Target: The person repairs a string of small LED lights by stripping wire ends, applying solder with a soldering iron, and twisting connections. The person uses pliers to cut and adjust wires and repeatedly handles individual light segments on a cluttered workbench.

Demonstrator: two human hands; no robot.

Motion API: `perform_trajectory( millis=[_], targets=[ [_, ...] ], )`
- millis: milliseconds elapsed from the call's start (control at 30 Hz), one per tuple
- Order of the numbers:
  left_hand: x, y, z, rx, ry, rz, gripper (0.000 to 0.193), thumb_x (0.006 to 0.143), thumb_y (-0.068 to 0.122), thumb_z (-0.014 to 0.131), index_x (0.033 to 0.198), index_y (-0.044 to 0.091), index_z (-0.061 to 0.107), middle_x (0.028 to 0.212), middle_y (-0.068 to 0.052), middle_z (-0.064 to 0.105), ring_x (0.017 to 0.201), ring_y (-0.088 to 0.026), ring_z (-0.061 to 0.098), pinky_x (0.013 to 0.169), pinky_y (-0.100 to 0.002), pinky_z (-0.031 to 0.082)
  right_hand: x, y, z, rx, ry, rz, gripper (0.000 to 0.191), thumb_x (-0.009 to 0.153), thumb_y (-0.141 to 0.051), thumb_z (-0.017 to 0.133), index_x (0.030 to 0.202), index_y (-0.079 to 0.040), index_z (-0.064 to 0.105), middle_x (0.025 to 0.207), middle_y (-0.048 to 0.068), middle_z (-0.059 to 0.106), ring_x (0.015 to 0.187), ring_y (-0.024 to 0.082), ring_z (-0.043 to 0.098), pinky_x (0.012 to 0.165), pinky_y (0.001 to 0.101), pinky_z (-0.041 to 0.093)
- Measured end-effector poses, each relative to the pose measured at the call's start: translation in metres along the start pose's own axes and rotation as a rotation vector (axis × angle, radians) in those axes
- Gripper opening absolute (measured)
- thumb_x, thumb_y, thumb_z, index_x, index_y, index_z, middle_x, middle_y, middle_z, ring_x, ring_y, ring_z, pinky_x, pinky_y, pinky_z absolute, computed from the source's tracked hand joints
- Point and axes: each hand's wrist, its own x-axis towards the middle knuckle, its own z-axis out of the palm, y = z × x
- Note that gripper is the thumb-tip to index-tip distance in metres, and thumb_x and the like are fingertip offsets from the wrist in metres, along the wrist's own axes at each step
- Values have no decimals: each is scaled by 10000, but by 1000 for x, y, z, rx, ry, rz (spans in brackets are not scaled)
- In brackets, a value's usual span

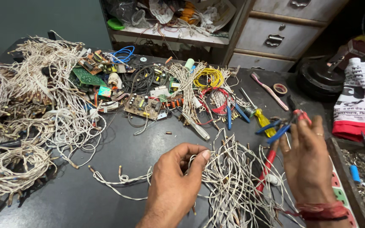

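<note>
A: Far left: heaped white wire bundles (26,114), spread over the dark worktable (106,169).

B: Further in: green circuit boards (87,76), a blue wire loop (124,54), a tan circuit board (142,106), a coiled yellow wire (209,77), red wire (218,101).

A: Lower centre: left hand (174,181), thumb and forefinger pressed together, pinching a thin white wire (123,179).

B: Wire relative to the grip?

A: Trailing left from the fingertips across the table, looped and knotted on the way, ending in small brown tips. To the right of the grip, merging into a loose tangle of white wires (237,185) between the two hands.

B: Under that tangle?

A: A red-handled tool (267,169), partly covered; kind not clear from here.

B: Above it: a yellow-handled screwdriver (263,120) lying flat, just beside blue-handled pliers (233,114); a pink toothbrush (269,89) and a small tape roll (280,88) further back.

A: Right: right hand (309,164), raised above the table, fingers curled around a blue-handled cutter (281,126), handles seemingly held apart, dark tip pointing up and away. Red thread band at the wrist.

B: Cutter relative to the pinched wire?

A: Well apart, to the right and higher, no contact.

B: Far right: folded newspaper (362,101) over red cloth, a black round motor housing (317,78), grey drawers (288,33) behind.
</note>
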Motion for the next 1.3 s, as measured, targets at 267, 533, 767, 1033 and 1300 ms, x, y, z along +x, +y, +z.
perform_trajectory(
  millis=[267, 533, 767, 1033, 1300],
  targets=[
    [5, -2, -2, -111, 28, 31, 268, 879, 354, 734, 1023, 132, 775, 715, -17, 764, 598, -96, 652, 607, -298, 538, -35, 35, 16, -407, -225, 48, 276, 954, -193, 658, 1113, 22, 727, 906, 66, 742, 732, 140, 643, 672, 272, 505],
    [8, -8, -2, -248, 111, 156, 205, 856, 250, 716, 986, 100, 765, 750, -23, 796, 630, -78, 691, 618, -285, 563, -82, 69, 48, -305, -271, 367, 330, 849, -154, 732, 1135, 7, 773, 799, 54, 729, 666, 120, 608, 601, 280, 480],
    [3, -5, 1, -191, 88, 149, 217, 854, 263, 711, 999, 110, 765, 732, -37, 799, 622, -100, 726, 619, -291, 570, -81, 74, 48, -141, -177, 345, 278, 880, -97, 761, 1120, 39, 795, 750, 47, 642, 643, 111, 534, 584, 269, 424],
    [5, -7, 5, -224, 125, 112, 224, 864, 276, 697, 994, 104, 756, 747, -29, 786, 659, -105, 716, 652, -296, 568, -79, 70, 45, -195, -126, 359, 205, 868, -98, 719, 1024, 28, 675, 843, 97, 750, 664, 167, 678, 560, 320, 525],
    [9, -14, 6, -175, 144, 141, 235, 872, 283, 698, 998, 100, 773, 717, -21, 763, 639, -100, 688, 645, -297, 557, -80, 75, 46, -228, -204, 200, 216, 875, -46, 725, 1070, 44, 710, 862, 122, 755, 729, 174, 725, 657, 328, 603]
  ],
)
